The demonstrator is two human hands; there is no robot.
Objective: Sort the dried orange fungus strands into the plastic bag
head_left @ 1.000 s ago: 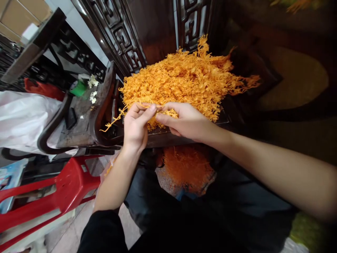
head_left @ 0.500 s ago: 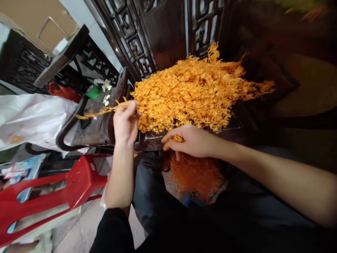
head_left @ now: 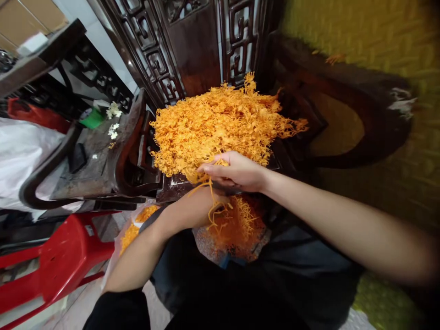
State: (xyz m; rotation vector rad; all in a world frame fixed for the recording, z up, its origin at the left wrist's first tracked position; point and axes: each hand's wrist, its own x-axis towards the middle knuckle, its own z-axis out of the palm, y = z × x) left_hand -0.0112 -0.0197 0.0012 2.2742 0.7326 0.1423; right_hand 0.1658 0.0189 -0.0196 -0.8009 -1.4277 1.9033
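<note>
A large heap of curly, branching orange strands (head_left: 209,128) lies on a dark wooden seat (head_left: 172,188). At the heap's front edge, my right hand (head_left: 237,170) is closed, thumb against fingers, on an orange strand (head_left: 212,197) that dangles below it. My left hand (head_left: 215,201) reaches in low from the left, just under the right one; its fingers are hidden behind the right hand and the strand. Beneath both hands, between my knees, sits a second pile of darker orange, thin strands (head_left: 237,224).
A red plastic chair (head_left: 65,252) stands at lower left, near a bag of orange pieces (head_left: 130,233). On the wooden side table (head_left: 92,160) are a green tape roll (head_left: 91,118) and white bits. Curved wooden armrests flank the seat; a woven yellow surface (head_left: 378,36) lies at right.
My left hand has swung from the heap's left end, where it held a long orange strand, to below my right hand. The right hand is now higher, against the heap. The view has shifted right.
</note>
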